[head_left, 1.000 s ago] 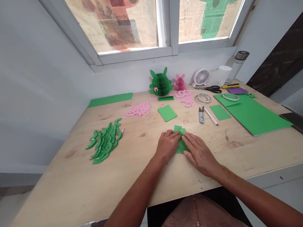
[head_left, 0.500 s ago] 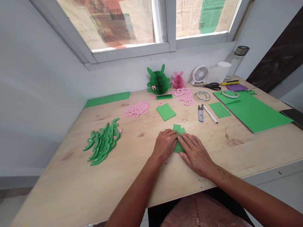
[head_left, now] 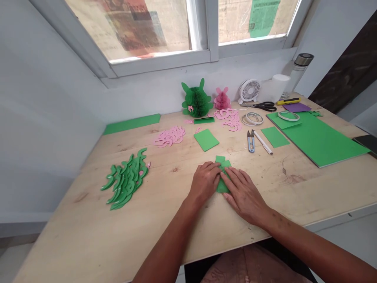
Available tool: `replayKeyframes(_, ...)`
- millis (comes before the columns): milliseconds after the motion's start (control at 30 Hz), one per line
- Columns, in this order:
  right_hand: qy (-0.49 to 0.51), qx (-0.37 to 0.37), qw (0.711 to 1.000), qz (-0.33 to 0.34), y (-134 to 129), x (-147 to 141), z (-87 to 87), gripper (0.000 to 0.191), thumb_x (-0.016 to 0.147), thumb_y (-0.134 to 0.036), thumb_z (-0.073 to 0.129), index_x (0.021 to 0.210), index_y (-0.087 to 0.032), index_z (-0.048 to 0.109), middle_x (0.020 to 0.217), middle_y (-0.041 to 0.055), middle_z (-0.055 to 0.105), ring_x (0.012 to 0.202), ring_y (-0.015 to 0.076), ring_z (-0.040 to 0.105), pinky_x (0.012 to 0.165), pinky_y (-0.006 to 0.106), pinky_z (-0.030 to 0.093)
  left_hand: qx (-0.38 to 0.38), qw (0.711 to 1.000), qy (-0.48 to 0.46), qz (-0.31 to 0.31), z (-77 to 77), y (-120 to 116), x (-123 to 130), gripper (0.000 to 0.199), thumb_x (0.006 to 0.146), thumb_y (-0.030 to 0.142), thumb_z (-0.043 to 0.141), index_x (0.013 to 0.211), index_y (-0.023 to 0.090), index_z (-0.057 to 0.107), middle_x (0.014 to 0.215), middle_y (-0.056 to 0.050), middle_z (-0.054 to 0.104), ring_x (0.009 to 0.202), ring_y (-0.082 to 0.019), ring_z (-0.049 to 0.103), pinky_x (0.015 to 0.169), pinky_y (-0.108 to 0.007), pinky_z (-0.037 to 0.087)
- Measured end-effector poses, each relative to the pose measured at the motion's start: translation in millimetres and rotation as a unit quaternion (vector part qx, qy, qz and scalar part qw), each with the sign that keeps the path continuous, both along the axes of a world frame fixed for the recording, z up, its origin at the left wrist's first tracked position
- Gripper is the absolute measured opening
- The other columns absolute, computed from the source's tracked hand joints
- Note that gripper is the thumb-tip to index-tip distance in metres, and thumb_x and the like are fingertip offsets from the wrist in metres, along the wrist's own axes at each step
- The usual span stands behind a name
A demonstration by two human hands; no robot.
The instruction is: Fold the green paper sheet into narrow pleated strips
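Note:
Small pieces of green paper point(head_left: 223, 186) lie on the table in front of me, partly covered by both hands. My left hand point(head_left: 205, 180) has its fingers bent and bunched at the paper's left side, with the fingertips on it. My right hand point(head_left: 243, 192) lies flat over the right side, fingers stretched out and close together, thumb near the lower edge. One paper strip appears folded or overlapping, though its crease is under my fingers. Just beyond sits a stack of green squares point(head_left: 206, 140).
Green curved cutouts point(head_left: 126, 181) and pink scraps point(head_left: 170, 136) lie to the left. Green point(head_left: 196, 103) and pink point(head_left: 222, 99) paper figures stand at the back. On the right are thread snips point(head_left: 251, 142), a white pen point(head_left: 263, 142), tape rolls point(head_left: 252, 118), scissors point(head_left: 263, 105) and a green sheet point(head_left: 326, 137).
My right fingers have shifted very slightly left and down over the green paper. The camera view has moved a little; the other things lie as before.

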State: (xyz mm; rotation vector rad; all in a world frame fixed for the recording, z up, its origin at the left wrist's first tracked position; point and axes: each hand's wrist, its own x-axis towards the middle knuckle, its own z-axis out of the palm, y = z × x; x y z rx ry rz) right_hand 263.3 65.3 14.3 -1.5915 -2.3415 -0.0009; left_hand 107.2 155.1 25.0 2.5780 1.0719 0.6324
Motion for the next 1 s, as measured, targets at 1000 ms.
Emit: replayKeyframes(1000, -0.017, -0.019, 1.0, 0.01, 1.6, -2.0, -0.2, 0.055, 0.095, -0.04, 0.037, 0.142, -0.011, 0.037, 0.146, 0.0157, 0.04, 0.137, 0.03, 0.03, 0.109, 0.054, 0.027, -0.066, 0.996, -0.056, 0.039, -2.3, 0.8, -4.0, 0.023, 0.08, 0.006, 0.051, 0.095, 0.023, 0.051, 0.102, -0.002, 0.067, 0.101, -0.019, 0.06, 0.086, -0.034, 0.046)
